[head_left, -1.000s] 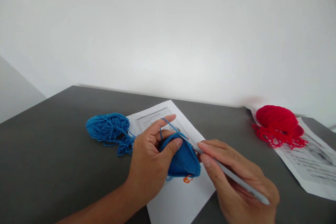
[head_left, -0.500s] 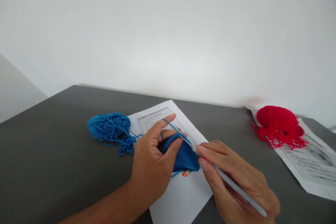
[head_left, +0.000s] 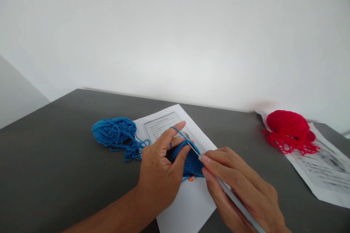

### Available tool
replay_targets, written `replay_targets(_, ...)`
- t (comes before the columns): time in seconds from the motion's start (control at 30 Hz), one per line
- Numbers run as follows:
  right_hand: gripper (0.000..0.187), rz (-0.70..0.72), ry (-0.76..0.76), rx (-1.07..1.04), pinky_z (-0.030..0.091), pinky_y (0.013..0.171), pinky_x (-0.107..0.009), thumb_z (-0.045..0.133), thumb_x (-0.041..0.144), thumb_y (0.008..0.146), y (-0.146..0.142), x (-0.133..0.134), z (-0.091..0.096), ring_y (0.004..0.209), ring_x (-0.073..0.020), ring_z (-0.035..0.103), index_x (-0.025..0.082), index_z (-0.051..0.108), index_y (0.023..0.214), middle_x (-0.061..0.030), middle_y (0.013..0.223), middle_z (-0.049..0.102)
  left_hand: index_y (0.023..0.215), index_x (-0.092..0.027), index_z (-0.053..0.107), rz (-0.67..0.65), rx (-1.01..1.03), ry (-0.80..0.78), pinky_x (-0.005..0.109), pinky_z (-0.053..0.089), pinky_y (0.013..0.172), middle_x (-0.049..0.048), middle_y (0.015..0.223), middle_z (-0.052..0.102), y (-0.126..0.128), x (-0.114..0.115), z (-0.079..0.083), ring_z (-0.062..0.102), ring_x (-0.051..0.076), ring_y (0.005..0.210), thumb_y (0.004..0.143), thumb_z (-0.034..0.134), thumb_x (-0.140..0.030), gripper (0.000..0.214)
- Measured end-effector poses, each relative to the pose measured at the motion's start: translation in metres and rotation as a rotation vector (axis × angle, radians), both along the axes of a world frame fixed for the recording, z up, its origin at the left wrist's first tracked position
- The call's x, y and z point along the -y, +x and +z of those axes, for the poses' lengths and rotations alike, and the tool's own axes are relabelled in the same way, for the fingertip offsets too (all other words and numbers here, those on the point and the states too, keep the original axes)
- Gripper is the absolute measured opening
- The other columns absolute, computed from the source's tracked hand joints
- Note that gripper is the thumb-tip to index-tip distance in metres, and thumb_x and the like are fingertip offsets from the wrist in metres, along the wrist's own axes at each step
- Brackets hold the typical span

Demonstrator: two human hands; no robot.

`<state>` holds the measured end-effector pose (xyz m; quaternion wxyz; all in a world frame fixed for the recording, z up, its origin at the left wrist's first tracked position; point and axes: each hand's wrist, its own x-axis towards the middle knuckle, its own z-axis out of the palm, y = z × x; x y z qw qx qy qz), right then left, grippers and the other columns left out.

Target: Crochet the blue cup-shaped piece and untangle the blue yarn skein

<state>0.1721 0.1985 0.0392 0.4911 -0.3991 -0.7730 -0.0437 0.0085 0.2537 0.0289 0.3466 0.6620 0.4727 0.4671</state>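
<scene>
My left hand (head_left: 160,173) pinches a blue crocheted piece (head_left: 191,162) between thumb and fingers, with a strand of blue yarn looped over the raised index finger. My right hand (head_left: 240,193) grips a grey crochet hook (head_left: 235,200) like a pen; its thin metal tip reaches into the top edge of the piece. An orange stitch marker (head_left: 192,178) hangs at the piece's lower edge. The strand leads left to a loose pile of blue yarn (head_left: 116,133) on the dark table.
A printed sheet of paper (head_left: 186,207) lies under my hands on the grey table (head_left: 54,153). At the right, red yarn (head_left: 290,127) rests on a second printed sheet (head_left: 325,171). A white wall stands behind the table.
Both hands and the crocheted piece have shifted slightly left and closer together. The hook tip has moved further into the piece's edge, and the piece covers more of the orange marker.
</scene>
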Motion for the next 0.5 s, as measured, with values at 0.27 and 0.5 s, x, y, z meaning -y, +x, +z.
replay_targets(0.27,0.019,-0.109,-0.083,-0.298,0.064,0.071,-0.019,0.068,0.005,0.089,-0.01,0.0,-0.006,0.079,-0.0141,0.077,0.019,0.075,0.101,-0.0044,0.088,0.079,0.128,-0.025,0.072,-0.027,0.084,-0.071,0.029,0.055,0.082,-0.0026,0.088,0.083,-0.001,0.0,-0.001,0.077,0.019,0.086,0.09,0.071,-0.021,0.039)
replay_targets(0.5,0.019,-0.04,-0.184,-0.481,0.062,0.069,-0.012,0.069,0.008,0.089,-0.007,-0.002,-0.009,0.076,-0.0087,0.075,0.023,0.077,0.098,0.0014,0.086,0.077,0.131,-0.024,0.068,-0.141,0.188,-0.106,0.029,0.055,0.085,-0.0021,0.09,0.083,-0.002,-0.001,0.0,0.078,0.017,0.082,0.094,0.068,-0.023,0.038)
